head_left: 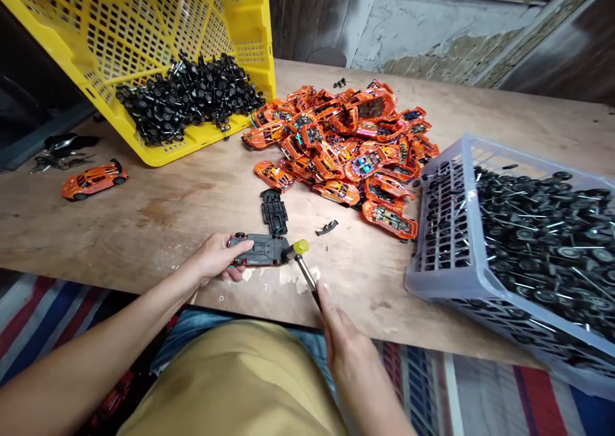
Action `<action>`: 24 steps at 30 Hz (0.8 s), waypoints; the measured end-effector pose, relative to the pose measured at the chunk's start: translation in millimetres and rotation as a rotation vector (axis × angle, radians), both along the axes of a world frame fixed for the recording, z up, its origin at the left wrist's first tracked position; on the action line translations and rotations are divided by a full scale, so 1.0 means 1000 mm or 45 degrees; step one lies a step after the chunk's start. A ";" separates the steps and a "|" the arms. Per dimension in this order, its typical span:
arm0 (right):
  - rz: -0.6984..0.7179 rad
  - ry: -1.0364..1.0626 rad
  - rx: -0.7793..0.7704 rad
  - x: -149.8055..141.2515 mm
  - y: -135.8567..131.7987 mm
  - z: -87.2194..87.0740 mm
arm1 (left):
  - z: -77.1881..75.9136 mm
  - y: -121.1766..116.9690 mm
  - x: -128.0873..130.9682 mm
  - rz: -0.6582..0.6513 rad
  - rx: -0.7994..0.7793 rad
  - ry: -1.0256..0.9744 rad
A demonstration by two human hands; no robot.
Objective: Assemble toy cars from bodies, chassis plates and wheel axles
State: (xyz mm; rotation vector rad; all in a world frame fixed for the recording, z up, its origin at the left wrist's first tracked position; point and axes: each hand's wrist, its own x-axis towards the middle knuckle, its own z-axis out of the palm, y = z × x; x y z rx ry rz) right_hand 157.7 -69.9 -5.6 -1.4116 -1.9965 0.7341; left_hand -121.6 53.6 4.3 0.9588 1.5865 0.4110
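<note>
My left hand (218, 257) grips a toy car (264, 250) lying underside up on the wooden table, its thumb across the black chassis. A mallet (307, 273) with a yellow-tipped head is held by its dark handle in my right hand (343, 327). Its head is at the right end of the car; whether it touches I cannot tell. Just behind the car lies a loose black chassis (273, 212). A small curved black part (327, 227), like a spoiler, rests to the right of that.
Orange car bodies (336, 148) are heaped at mid-table. A tilted yellow crate (158, 157) holds black parts at left; a clear plastic basket (446, 276) of wheels and axles stands at right. One orange toy car (93, 180) sits far left on the table (192, 199).
</note>
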 end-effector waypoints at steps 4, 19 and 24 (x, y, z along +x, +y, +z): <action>-0.272 -0.007 0.094 -0.008 0.021 -0.001 | -0.002 -0.001 -0.002 0.002 0.027 -0.007; -0.179 -0.191 0.095 -0.011 0.007 0.007 | -0.006 -0.002 -0.003 0.024 0.042 -0.046; -0.042 -0.187 0.161 -0.029 0.019 0.002 | -0.006 -0.002 -0.002 0.039 0.053 -0.035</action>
